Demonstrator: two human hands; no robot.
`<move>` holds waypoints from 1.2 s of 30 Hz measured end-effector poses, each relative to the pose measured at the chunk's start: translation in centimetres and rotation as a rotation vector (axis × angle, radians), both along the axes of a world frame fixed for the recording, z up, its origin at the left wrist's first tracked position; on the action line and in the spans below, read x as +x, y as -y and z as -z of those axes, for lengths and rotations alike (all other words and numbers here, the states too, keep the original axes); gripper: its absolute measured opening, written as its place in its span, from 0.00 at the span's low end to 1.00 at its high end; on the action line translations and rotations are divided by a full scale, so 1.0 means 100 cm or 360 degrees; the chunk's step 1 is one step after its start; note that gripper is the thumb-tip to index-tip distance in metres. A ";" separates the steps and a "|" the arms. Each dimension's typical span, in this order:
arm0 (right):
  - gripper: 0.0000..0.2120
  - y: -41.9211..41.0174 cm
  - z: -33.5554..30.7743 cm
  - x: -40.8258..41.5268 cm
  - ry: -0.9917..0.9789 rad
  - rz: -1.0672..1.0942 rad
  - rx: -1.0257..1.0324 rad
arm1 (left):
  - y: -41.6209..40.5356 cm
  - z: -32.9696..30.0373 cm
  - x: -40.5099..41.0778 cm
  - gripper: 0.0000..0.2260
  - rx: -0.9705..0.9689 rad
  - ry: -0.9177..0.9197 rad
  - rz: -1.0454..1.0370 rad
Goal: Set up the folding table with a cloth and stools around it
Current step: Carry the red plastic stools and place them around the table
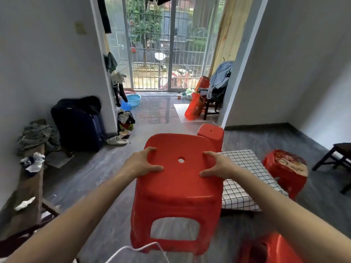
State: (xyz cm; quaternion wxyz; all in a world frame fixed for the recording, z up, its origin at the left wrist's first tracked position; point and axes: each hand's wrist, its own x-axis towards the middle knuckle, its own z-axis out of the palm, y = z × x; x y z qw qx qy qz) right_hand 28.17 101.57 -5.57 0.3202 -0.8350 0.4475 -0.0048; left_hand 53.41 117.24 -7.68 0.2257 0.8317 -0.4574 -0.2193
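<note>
Red stool point(178, 188) — glossy smooth plastic; checked cloth point(245, 179) matt (woven); floor point(155, 112) polished, reflective.

Grey tiled floor point(98, 179). Directly on it: low worktop point(245, 209) under checked cloth point(245, 173); red stools beyond point(210, 135), right point(286, 171) and near point(273, 249); dark suitcase point(79, 124), white slipper point(116, 140), blue basin point(133, 99).
</note>
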 end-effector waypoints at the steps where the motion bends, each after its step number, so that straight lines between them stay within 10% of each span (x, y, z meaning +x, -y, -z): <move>1: 0.47 0.007 0.001 0.008 0.0009 0.0018 -0.0001 | 0.009 0.000 0.009 0.40 -0.0001 0.0004 0.0014; 36: 0.51 0.293 0.121 0.188 0.0045 0.0457 0.0334 | 0.365 0.079 0.210 0.38 0.0314 -0.0043 0.0432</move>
